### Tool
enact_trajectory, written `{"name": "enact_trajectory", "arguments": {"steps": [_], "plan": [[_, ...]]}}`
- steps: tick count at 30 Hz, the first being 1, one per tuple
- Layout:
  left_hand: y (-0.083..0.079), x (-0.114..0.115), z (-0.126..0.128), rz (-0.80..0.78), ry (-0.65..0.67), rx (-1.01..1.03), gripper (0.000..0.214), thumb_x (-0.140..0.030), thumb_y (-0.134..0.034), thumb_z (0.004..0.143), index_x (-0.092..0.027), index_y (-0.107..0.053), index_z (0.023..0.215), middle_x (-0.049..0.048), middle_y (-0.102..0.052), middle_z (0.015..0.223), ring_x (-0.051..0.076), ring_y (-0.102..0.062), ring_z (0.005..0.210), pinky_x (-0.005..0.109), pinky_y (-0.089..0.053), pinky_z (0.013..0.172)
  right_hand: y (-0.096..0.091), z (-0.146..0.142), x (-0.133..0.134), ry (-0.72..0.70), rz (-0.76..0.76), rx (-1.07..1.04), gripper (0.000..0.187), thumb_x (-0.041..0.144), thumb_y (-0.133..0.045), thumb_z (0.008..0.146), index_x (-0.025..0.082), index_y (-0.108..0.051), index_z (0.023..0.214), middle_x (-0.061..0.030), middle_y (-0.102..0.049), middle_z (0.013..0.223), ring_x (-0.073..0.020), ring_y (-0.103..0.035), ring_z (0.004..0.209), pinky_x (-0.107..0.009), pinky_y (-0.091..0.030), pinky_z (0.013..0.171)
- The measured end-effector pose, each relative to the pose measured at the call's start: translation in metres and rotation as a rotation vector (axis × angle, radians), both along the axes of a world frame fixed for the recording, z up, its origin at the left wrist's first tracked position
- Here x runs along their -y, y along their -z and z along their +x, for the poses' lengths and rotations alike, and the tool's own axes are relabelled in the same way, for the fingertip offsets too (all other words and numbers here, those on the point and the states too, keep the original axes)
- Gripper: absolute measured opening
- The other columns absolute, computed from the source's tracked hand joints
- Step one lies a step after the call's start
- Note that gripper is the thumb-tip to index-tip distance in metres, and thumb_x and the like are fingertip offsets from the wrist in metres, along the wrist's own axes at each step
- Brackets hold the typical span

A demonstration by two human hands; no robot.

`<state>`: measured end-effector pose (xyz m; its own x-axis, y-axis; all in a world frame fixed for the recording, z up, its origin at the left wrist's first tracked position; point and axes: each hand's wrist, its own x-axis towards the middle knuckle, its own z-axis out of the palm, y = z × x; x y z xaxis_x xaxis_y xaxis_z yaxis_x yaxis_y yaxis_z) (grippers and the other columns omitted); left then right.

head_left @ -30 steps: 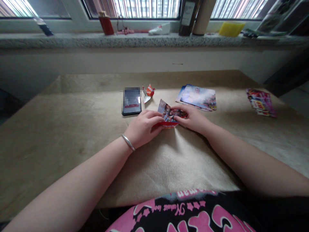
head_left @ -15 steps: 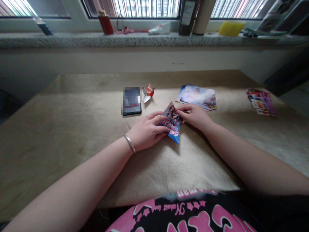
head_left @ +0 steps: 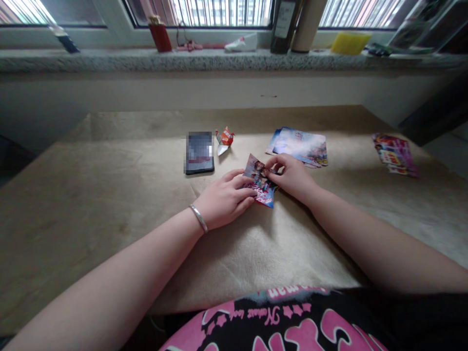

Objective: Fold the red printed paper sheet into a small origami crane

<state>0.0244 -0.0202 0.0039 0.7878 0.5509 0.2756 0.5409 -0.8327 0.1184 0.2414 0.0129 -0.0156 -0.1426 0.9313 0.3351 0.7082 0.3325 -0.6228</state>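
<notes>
A printed, folded sheet of paper [head_left: 260, 181], blue and red with white lettering and a picture of people, is between my two hands above the table. My left hand [head_left: 225, 197], with a silver bangle at the wrist, grips its left side, several fingers lying over the paper. On the upper right of the paper, my right hand [head_left: 290, 175] pinches an edge between thumb and fingertips. The underside of the folds is hidden. Beyond my left hand stands a red and white folded paper bird [head_left: 224, 140].
A dark phone or tablet [head_left: 200, 153], partly blurred out, lies left of the bird. Printed sheets [head_left: 302, 145] lie past my right hand, and colourful cards [head_left: 396, 155] farther right. On the granite windowsill [head_left: 204, 62] stand a red bottle [head_left: 160, 35], a dark bottle [head_left: 284, 27] and a yellow block [head_left: 351, 44].
The paper has turned and its lower point has drawn up, so its outline looks shorter. My right fingers have shifted slightly left. My left hand has barely moved.
</notes>
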Motion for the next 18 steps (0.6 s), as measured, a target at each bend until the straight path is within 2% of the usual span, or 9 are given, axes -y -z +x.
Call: {"name": "enact_trajectory", "arguments": {"steps": [6, 9, 14, 18], "plan": [[0.003, -0.002, 0.000, 0.027, -0.020, 0.011, 0.032, -0.030, -0.039, 0.094, -0.021, -0.067, 0.106, 0.0044, -0.061, 0.117, 0.021, -0.046, 0.119, 0.040, -0.037, 0.107, -0.002, -0.002, 0.003, -0.082, 0.036, -0.029, 0.006, 0.019, -0.060, 0.072, 0.017, -0.060, 0.078, -0.0005, -0.060, 0.071, -0.0101, -0.048, 0.057, -0.023, -0.039, 0.055], [0.003, -0.002, 0.000, 0.025, -0.028, 0.018, 0.031, -0.031, -0.040, 0.093, -0.022, -0.067, 0.105, 0.0036, -0.063, 0.115, 0.021, -0.048, 0.116, 0.038, -0.039, 0.105, -0.003, -0.002, 0.005, -0.111, 0.006, -0.043, 0.007, 0.020, -0.059, 0.073, 0.017, -0.061, 0.079, 0.0001, -0.060, 0.068, -0.0099, -0.048, 0.056, -0.023, -0.038, 0.055], [0.004, -0.002, 0.001, -0.016, -0.055, 0.013, 0.029, -0.032, -0.043, 0.092, -0.022, -0.065, 0.108, 0.0045, -0.063, 0.116, 0.020, -0.056, 0.105, 0.037, -0.048, 0.092, -0.007, 0.000, 0.008, -0.105, -0.058, -0.041, 0.011, 0.026, -0.057, 0.077, 0.017, -0.062, 0.082, -0.0004, -0.064, 0.068, -0.0098, -0.050, 0.055, -0.023, -0.039, 0.056], [0.004, -0.002, 0.000, -0.031, -0.068, 0.006, 0.028, -0.032, -0.044, 0.092, -0.023, -0.065, 0.108, 0.0033, -0.063, 0.116, 0.020, -0.057, 0.104, 0.036, -0.048, 0.091, -0.011, 0.002, 0.010, -0.108, -0.105, 0.002, 0.015, 0.028, -0.056, 0.078, 0.018, -0.064, 0.086, -0.0009, -0.067, 0.073, -0.0099, -0.052, 0.055, -0.023, -0.040, 0.057]]}}
